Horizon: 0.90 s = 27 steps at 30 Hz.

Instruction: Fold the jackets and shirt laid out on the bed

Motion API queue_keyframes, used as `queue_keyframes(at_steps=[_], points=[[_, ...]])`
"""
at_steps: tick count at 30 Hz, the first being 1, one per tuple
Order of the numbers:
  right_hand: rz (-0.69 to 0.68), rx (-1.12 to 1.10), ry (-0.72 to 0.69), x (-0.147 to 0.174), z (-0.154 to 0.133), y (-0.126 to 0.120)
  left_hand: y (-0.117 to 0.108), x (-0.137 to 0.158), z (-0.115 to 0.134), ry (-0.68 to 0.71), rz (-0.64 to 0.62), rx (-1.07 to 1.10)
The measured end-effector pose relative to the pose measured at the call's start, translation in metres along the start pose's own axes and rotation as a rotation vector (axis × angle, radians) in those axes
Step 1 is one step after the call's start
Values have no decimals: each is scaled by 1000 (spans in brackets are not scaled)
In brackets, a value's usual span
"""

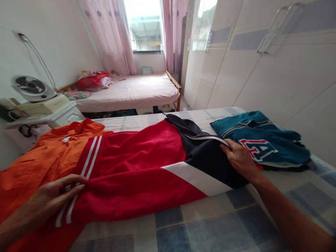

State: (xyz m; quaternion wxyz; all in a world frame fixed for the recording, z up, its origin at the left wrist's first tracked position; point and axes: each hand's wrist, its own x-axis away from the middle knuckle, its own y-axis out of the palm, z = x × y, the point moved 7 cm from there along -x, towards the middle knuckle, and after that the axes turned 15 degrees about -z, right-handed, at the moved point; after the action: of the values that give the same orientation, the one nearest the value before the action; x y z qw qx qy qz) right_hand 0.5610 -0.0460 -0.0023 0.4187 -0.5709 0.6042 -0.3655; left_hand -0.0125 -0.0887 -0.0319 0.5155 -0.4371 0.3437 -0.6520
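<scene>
A red jacket [141,150] with a dark navy upper part and a white diagonal band lies stretched out across the bed, one side folded over. My left hand [59,192] pinches it near the white-striped hem. At the other end, my right hand [240,157] grips the navy part beside its white-edged zipper line. Under and beyond the hem spreads an orange garment [49,150] with a collar. Just past my right hand rests a folded teal garment [262,140] with "LA" letters, on top of other dark cloth.
The near bed [210,224] has a blue-and-white checked sheet. Behind it stands a second bed [139,89] with a pile of red cloth [91,80]. A fan [34,87] sits on a white cabinet at left; a white wardrobe [231,73] lines the right.
</scene>
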Motion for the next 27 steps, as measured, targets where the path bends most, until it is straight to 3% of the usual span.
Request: queue_keyframes(at_steps=[3,5,8,9,12,15,18,20,22,27], points=[[-66,48,48,-9,12,19,14,-6,8,4,-123,-11],[-79,68,67,-12,17,24,7,-2,24,41,-6,-186],[-66,114,37,-13,8,19,-2,14,71,239,256,-428],[-42,136,0,-12,-1,13,2,20,87,329,292,-460],[119,194,-168,0,-37,-5,31,27,119,550,205,-506],[189,126,-359,14,-68,-2,62,22,121,595,155,-626],[-41,59,-488,17,-79,36,79,13,107,539,96,-687],[-171,35,-461,13,-74,61,83,9,100,498,45,-686],[-197,-8,-401,8,-65,74,82,7,96,485,13,-676],[-215,-48,-372,4,-64,76,63,-1,105,568,25,-547]])
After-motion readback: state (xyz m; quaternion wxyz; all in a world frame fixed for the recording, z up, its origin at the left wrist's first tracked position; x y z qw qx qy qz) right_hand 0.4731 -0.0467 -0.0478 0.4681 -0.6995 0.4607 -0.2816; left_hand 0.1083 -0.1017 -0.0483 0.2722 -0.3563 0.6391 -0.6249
